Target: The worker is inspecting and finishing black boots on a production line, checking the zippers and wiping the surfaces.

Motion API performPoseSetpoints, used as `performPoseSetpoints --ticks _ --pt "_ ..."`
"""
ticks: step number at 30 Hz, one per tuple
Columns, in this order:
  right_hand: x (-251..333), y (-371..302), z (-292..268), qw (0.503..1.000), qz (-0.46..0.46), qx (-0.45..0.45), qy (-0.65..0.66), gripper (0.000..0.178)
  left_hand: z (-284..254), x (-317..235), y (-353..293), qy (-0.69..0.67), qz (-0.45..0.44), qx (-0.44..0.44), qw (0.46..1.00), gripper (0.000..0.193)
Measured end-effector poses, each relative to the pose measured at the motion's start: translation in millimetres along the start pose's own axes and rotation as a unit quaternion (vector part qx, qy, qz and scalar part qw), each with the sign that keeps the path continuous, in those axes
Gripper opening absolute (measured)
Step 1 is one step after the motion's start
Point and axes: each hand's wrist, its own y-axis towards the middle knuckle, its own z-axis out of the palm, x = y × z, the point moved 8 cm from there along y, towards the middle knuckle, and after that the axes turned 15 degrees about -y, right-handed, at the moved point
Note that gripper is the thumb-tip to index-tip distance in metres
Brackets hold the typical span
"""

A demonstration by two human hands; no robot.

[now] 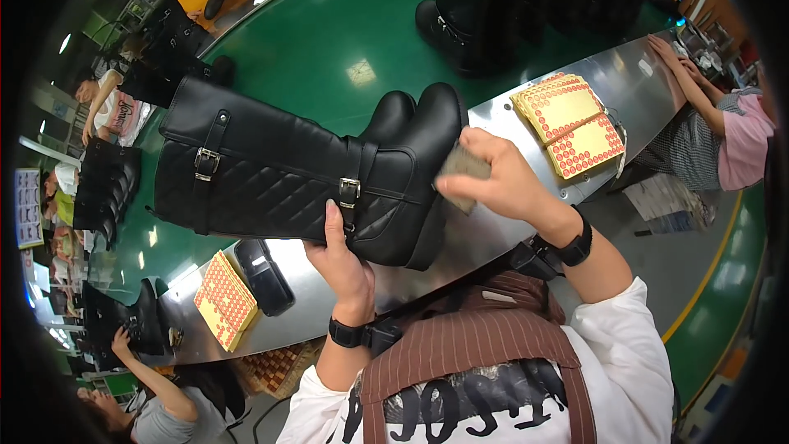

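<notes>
A tall black boot [288, 164] with quilted panels and two buckled straps lies sideways in front of me, its sole toward my right. My left hand [341, 263] grips it from below near the ankle, the thumb resting up against the lower buckle. In my right hand [509, 181] is a greyish-brown cloth [463, 171], pinched between thumb and fingers beside the toe and sole edge. The toe of a second black boot [390, 115] shows behind the first.
A metal-edged bench with a green belt [345, 49] runs across. Stacks of yellow cards with red dots [575, 125] [223, 300] lie on the metal, the left one beside a black phone [265, 277]. More black boots [460, 16] stand at the back. Other people sit along both sides.
</notes>
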Motion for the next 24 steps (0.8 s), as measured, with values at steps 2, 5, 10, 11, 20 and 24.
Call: performPoseSetpoints --ticks 2,5,10,11,20,24 --pt "-16 -1 1 0.988 0.116 -0.034 0.095 0.035 -1 2 -1 0.000 -0.004 -0.002 1.000 0.035" --pt "3 2 2 0.997 0.040 -0.066 0.000 0.032 -3 1 -1 -0.002 -0.002 -0.004 1.000 0.035" --pt "15 -2 3 0.999 -0.047 0.026 -0.006 0.032 -1 1 1 -0.008 -0.010 0.005 1.000 0.035" --pt "16 -3 6 0.997 -0.060 0.052 0.006 0.032 0 0 1 -0.005 -0.005 0.004 1.000 0.035" --pt "3 0 15 0.999 0.036 -0.020 0.012 0.036 1 -3 -3 0.010 0.025 -0.013 1.000 0.029" --pt "20 -2 8 0.996 -0.084 0.001 -0.015 0.038 -1 -1 -1 0.011 0.011 -0.020 1.000 0.029"
